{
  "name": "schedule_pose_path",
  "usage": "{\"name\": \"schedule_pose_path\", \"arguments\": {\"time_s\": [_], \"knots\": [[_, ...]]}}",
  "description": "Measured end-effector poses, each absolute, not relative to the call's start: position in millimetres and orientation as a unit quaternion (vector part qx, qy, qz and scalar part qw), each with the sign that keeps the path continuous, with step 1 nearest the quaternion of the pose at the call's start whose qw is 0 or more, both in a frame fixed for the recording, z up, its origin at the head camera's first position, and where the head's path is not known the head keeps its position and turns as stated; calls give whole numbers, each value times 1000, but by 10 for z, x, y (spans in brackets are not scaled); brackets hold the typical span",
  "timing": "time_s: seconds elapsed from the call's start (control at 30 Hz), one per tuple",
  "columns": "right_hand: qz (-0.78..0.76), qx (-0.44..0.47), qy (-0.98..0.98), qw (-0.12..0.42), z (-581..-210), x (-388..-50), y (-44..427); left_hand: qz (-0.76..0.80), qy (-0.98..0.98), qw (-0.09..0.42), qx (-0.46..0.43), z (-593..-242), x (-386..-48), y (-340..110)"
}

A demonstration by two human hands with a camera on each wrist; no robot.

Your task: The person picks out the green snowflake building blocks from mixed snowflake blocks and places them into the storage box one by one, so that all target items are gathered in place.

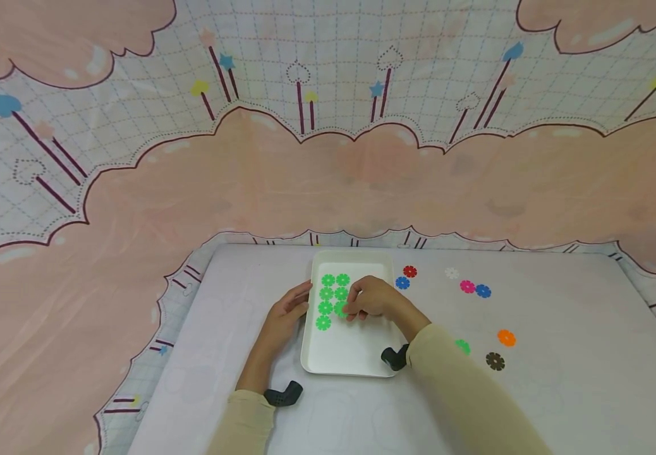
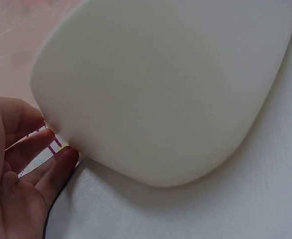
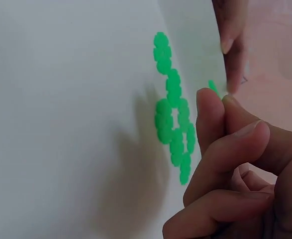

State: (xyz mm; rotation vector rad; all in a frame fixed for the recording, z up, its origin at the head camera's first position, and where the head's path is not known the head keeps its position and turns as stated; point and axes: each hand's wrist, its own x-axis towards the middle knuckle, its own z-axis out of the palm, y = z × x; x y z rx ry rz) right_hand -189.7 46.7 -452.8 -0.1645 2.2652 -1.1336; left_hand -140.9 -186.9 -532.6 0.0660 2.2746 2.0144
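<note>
A white rectangular tray (image 1: 351, 354) lies on the table with two columns of green notched discs (image 1: 323, 323) toward its left side. My left hand (image 1: 285, 319) is at the tray's left edge; in the left wrist view its fingertips (image 2: 68, 154) touch the outer wall, the fingers mostly extended. Over the tray, my right hand (image 1: 379, 298) reaches in from the right. Its thumb and forefinger meet around a thin green edge (image 3: 213, 88), a green notched disc seen side-on. That hand partly covers the lower disc of the right column.
Right of the tray lie loose notched discs: red (image 1: 410, 272), blue (image 1: 402, 283), white (image 1: 452, 273), pink (image 1: 467, 287), another blue (image 1: 483, 291), orange (image 1: 507, 338), dark brown (image 1: 495, 361), and green (image 1: 463, 346), partly behind the right sleeve. A patterned cloth (image 1: 362, 183) hangs behind.
</note>
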Motion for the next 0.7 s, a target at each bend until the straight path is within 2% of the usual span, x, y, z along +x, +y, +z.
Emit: {"name": "schedule_pose_path", "arguments": {"time_s": [0.7], "knots": [[-413, -26, 851, 322, -4765, -1857, 381, 660, 749, 47, 33, -5330, -1409, -1876]]}}
